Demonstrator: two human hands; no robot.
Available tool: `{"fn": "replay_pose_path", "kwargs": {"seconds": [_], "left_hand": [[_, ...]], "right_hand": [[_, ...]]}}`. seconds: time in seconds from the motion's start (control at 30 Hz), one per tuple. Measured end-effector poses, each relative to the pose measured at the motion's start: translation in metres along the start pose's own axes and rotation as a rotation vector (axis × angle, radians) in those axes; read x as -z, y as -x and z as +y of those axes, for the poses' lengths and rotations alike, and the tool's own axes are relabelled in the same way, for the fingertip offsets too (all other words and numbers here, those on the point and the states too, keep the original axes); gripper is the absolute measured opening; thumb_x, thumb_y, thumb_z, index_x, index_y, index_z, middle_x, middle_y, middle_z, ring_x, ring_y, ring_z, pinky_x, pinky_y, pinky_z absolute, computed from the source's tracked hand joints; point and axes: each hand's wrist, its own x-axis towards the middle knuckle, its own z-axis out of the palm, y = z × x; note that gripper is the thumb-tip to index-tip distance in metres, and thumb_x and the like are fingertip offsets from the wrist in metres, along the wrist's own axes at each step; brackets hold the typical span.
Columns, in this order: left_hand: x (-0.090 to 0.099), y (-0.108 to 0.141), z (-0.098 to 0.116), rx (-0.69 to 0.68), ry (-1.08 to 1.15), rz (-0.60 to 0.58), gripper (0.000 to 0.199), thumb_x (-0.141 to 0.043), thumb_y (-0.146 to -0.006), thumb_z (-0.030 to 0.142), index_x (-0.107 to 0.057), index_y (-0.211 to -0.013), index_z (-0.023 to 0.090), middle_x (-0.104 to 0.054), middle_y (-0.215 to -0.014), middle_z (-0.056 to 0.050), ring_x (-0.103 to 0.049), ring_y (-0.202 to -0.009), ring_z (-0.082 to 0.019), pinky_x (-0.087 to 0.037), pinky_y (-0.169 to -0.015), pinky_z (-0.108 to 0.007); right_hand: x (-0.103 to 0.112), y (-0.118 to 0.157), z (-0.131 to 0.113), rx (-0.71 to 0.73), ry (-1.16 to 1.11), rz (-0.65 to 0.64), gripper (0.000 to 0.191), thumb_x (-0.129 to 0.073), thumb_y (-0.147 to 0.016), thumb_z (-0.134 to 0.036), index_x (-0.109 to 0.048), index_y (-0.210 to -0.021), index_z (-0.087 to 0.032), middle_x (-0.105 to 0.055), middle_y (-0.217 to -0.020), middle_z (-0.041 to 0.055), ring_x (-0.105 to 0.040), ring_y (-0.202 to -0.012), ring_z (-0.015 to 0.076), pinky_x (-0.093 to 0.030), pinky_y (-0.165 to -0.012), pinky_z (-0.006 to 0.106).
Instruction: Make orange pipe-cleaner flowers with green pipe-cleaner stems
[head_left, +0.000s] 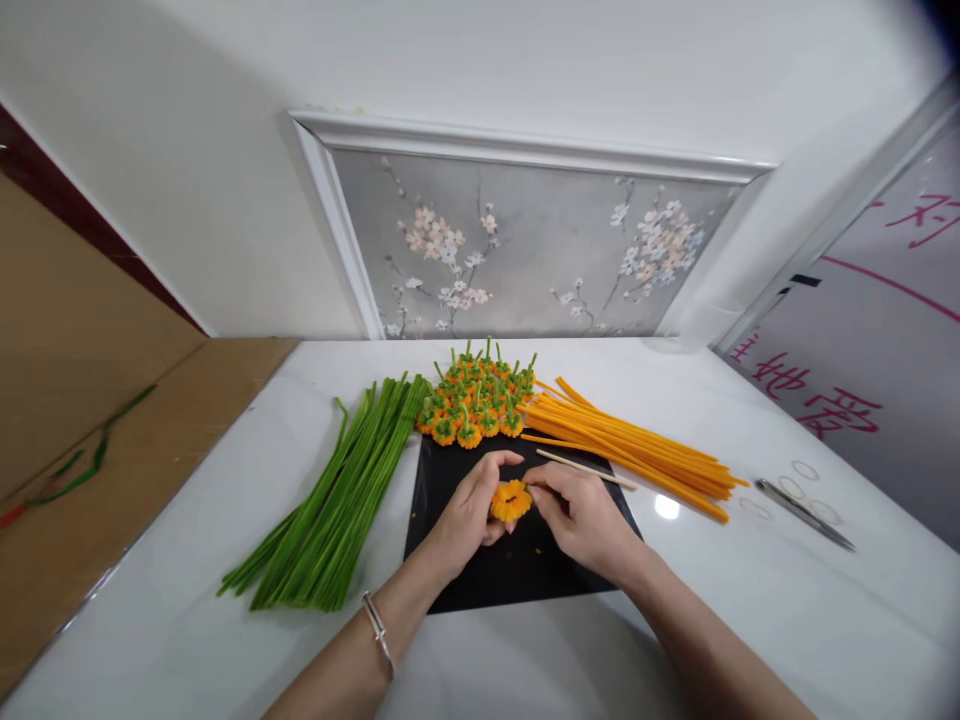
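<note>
My left hand (pixel 466 510) is closed round a small orange pipe-cleaner piece (pixel 517 510), ring-shaped with a ribbed edge and a dark hole in its middle. At the piece's right edge, my right hand (pixel 589 520) has thumb and forefinger pinched together; what lies between those fingertips is too small to make out. Both hands are over a black mat (pixel 525 575). Behind them sits a cluster of finished little orange pumpkins (pixel 469 435) with green tops and stems. A thin pale wooden stick (pixel 577 465) lies just beyond my right hand.
Green pipe cleaners (pixel 337 510) lie bundled on the left of the white table (pixel 187 640). Orange pipe cleaners (pixel 637 445) are spread at the right. Farther right are tweezers (pixel 806 515) and several pale rings (pixel 791 487). A cardboard surface (pixel 172 440) borders the left side.
</note>
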Motion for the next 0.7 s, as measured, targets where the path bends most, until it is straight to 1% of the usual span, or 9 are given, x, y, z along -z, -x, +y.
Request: {"fn": "replay_pose_path", "kwargs": {"seconds": [0.07,0.17,0.27,0.33,0.43,0.5,0.57,0.63,0.7], "left_hand": [[0.0,-0.001,0.0,0.0,0.052,0.025,0.053,-0.039,-0.087,0.063,-0.05,-0.115,0.019,-0.046,-0.056,0.005,-0.03,-0.037,-0.005,-0.017,-0.036,-0.014],[0.002,-0.002,0.001,0.01,0.098,0.058,0.046,-0.044,-0.087,0.059,-0.053,-0.109,0.02,-0.045,-0.064,0.005,-0.032,-0.042,-0.004,-0.017,-0.036,-0.013],[0.003,-0.002,0.003,0.027,0.119,0.065,0.043,-0.049,-0.086,0.057,-0.055,-0.105,0.02,-0.046,-0.071,0.004,-0.035,-0.046,-0.004,-0.018,-0.036,-0.012],[0.004,-0.002,0.005,0.043,0.128,0.064,0.041,-0.053,-0.084,0.057,-0.055,-0.102,0.02,-0.044,-0.07,0.004,-0.034,-0.046,-0.003,-0.019,-0.035,-0.012],[0.004,-0.002,0.007,0.066,0.149,0.06,0.04,-0.057,-0.082,0.056,-0.056,-0.097,0.018,-0.043,-0.066,0.006,-0.032,-0.044,-0.003,-0.018,-0.035,-0.012],[0.006,-0.002,0.008,0.085,0.176,0.033,0.04,-0.057,-0.082,0.055,-0.056,-0.092,0.016,-0.045,-0.063,0.005,-0.029,-0.041,-0.002,-0.016,-0.035,-0.012],[0.009,-0.002,0.007,0.117,0.195,-0.04,0.041,-0.056,-0.084,0.054,-0.056,-0.088,0.014,-0.051,-0.063,0.003,-0.029,-0.04,-0.001,-0.015,-0.036,-0.013],[0.013,-0.002,0.007,0.155,0.206,-0.13,0.041,-0.056,-0.085,0.053,-0.057,-0.085,0.012,-0.057,-0.064,-0.001,-0.033,-0.04,-0.001,-0.019,-0.037,-0.013],[0.016,-0.001,0.006,0.179,0.217,-0.184,0.039,-0.059,-0.084,0.05,-0.057,-0.08,0.011,-0.061,-0.063,-0.004,-0.04,-0.042,-0.003,-0.028,-0.039,-0.014]], "right_hand": [[0.001,0.001,0.0,0.03,0.012,-0.006,0.021,-0.044,-0.092,-0.018,-0.064,-0.098,-0.019,-0.066,-0.084,0.0054,-0.062,-0.074,0.0161,-0.049,-0.068,0.027],[0.006,0.001,0.0,0.054,0.02,-0.034,0.023,-0.05,-0.091,-0.021,-0.063,-0.11,-0.019,-0.066,-0.09,0.0068,-0.063,-0.078,0.0172,-0.052,-0.07,0.028],[0.011,0.001,0.0,0.081,0.0,-0.053,0.022,-0.051,-0.092,-0.023,-0.065,-0.109,-0.02,-0.067,-0.097,0.0073,-0.064,-0.086,0.0174,-0.053,-0.077,0.029],[0.013,0.0,0.001,0.106,-0.007,-0.066,0.023,-0.053,-0.091,-0.026,-0.064,-0.11,-0.02,-0.067,-0.101,0.0078,-0.064,-0.09,0.0179,-0.053,-0.079,0.03],[0.012,0.001,0.004,0.164,0.007,-0.068,0.023,-0.058,-0.089,-0.027,-0.064,-0.11,-0.02,-0.066,-0.101,0.008,-0.065,-0.088,0.0181,-0.054,-0.078,0.03],[0.009,0.001,0.007,0.208,0.04,-0.039,0.018,-0.055,-0.091,-0.025,-0.065,-0.105,-0.02,-0.066,-0.096,0.0075,-0.065,-0.084,0.0175,-0.055,-0.076,0.03],[0.008,0.001,0.011,0.239,0.091,0.008,0.018,-0.05,-0.093,-0.023,-0.065,-0.102,-0.02,-0.066,-0.091,0.0076,-0.065,-0.081,0.0179,-0.055,-0.074,0.03],[0.009,0.001,0.014,0.246,0.135,0.054,0.019,-0.047,-0.094,-0.023,-0.065,-0.102,-0.019,-0.066,-0.088,0.0081,-0.065,-0.08,0.0184,-0.055,-0.072,0.031],[0.01,0.0,0.017,0.238,0.163,0.082,0.02,-0.046,-0.095,-0.022,-0.065,-0.101,-0.019,-0.066,-0.087,0.0084,-0.065,-0.079,0.0183,-0.056,-0.071,0.03]]}}
